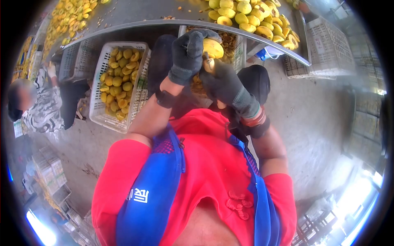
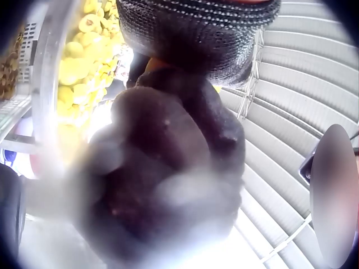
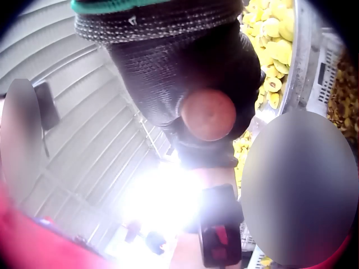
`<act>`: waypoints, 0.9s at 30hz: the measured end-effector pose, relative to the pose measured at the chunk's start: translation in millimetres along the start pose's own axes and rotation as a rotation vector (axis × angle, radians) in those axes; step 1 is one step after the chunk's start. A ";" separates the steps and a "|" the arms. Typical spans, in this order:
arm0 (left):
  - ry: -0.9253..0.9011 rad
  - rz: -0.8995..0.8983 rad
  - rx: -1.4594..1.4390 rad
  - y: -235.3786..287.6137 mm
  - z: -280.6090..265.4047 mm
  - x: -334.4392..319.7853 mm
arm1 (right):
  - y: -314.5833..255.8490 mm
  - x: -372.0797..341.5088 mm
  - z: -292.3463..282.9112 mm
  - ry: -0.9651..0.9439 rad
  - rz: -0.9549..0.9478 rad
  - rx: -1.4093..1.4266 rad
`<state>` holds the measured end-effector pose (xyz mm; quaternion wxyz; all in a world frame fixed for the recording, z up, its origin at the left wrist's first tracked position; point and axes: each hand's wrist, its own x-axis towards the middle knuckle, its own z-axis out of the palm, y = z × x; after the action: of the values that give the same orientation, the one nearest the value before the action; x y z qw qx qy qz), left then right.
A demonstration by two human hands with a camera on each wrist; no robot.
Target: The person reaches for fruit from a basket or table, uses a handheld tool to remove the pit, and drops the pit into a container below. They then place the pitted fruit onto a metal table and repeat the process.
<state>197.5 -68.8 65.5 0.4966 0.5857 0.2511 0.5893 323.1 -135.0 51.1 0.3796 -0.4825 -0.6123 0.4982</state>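
My gloved left hand [image 1: 186, 55] grips a yellow fruit [image 1: 212, 48], which looks like a mango, just below the metal table edge. Dark-gloved too, my right hand [image 1: 225, 84] curls round a wooden-handled tool [image 1: 209, 65] right at the fruit's near side. The round butt of the handle [image 3: 209, 115] sticks out of the fist in the right wrist view; the tool's working end is hidden. In the left wrist view the glove [image 2: 162, 151] covers nearly all of the fruit. Below both hands is a crate [image 1: 239, 53] with brown pieces.
A white crate [image 1: 95, 102] of yellow fruit stands on the floor at left. Fruit piles [image 1: 262, 18] cover parts of the metal table [image 1: 143, 12]. Another person [image 1: 45, 98] sits at far left. Stacked crates [image 1: 328, 45] stand at right.
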 end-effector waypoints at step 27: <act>-0.208 0.161 0.259 -1.5 -18.1 12.2 | 6.7 6.8 18.8 0.148 -0.096 0.074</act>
<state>183.1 -52.3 66.1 0.3916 0.7209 0.2243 0.5260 305.1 -132.8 40.5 0.4647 -0.4737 -0.5864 0.4645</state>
